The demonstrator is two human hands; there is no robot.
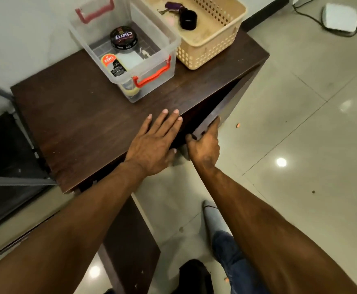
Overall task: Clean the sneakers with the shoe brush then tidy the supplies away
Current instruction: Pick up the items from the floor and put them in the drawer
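Head view: dark brown wooden cabinet (pixel 84 115) against a pale wall, seen from above. Left hand (pixel 152 143) lies flat on the cabinet top near its front edge, fingers straight and spread, holding nothing. Right hand (pixel 205 145) grips the top corner of the dark wooden cabinet door (pixel 220 111), fingers curled over its edge, thumb on the near side; the door stands swung out from the cabinet front.

Clear plastic storage box with red-orange handles (pixel 152 77) sits on the cabinet top, well beyond the left hand's fingertips. Inside it: a round black shoe polish tin (pixel 123 38) marked "Cherry", and a white polish bottle with a Kiwi label (pixel 114 64) lying on its side. No shoe brush can be made out in the box.

Cream perforated plastic basket (pixel 207 45) stands touching the box's right side, holding a black ring-shaped item (pixel 188 20) and some small dark bits too blurred to tell.

Below the right forearm, a grey-white shoe (pixel 212 217) and blue jeans leg (pixel 230 255) on the pale tiled floor (pixel 300 145).
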